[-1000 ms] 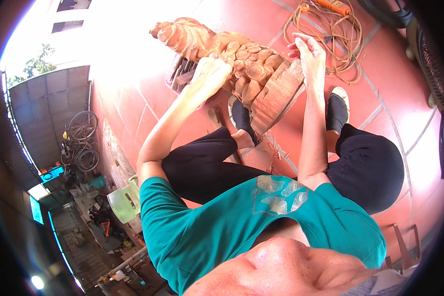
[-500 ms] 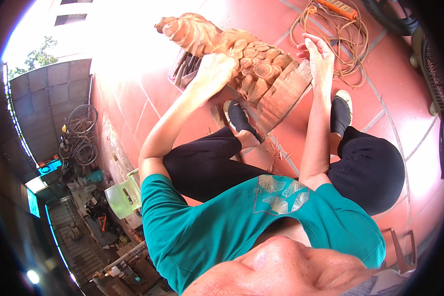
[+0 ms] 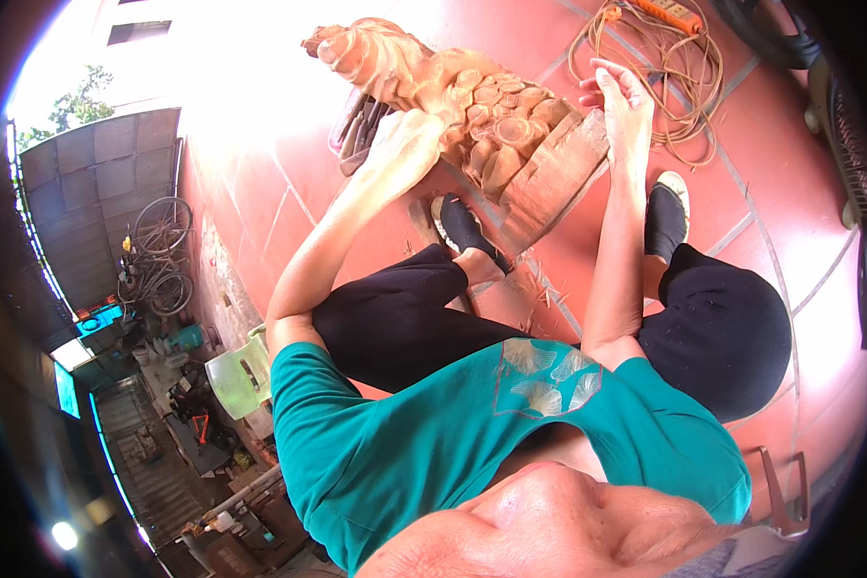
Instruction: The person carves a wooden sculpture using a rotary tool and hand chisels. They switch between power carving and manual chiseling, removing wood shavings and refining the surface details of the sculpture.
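I look down on a red tiled floor. Just beyond the left shoe, I see a carved wooden sculpture set at a slant, its block end toward the right hand, whose fingers are loosely bent and released. The left hand has its fingers curled at the carved side; I can't tell whether they grip anything. An orange power strip lies beyond.
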Motion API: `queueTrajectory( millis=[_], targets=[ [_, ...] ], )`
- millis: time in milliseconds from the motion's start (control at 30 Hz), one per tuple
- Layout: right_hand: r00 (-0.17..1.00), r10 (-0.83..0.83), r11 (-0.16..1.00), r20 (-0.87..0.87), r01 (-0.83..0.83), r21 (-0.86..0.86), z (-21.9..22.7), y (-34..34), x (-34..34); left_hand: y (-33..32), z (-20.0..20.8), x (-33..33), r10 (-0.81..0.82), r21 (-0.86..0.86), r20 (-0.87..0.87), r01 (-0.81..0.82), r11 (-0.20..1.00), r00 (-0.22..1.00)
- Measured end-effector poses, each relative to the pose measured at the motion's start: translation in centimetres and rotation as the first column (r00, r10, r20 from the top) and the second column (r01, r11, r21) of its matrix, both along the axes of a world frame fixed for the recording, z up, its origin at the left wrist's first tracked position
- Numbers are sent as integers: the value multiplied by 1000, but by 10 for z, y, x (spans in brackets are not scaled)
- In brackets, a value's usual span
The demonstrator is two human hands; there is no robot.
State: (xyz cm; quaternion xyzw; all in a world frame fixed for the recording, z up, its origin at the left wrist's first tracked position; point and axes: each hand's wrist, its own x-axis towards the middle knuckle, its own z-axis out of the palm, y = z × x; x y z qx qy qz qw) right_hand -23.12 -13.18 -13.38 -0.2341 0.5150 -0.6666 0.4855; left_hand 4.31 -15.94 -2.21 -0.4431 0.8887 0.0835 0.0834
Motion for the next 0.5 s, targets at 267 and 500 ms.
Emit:
queueTrajectory(
  millis=[267,500],
  targets=[
    [1000,4,1000,7,-4,-30,-5,-2,-1,17,-11,1,-323,-337,-135,263,904,937],
    [1000,5,999,3,-5,-51,-7,-5,-5,13,7,-1,85,172,64,-95,981,994]
  ],
)
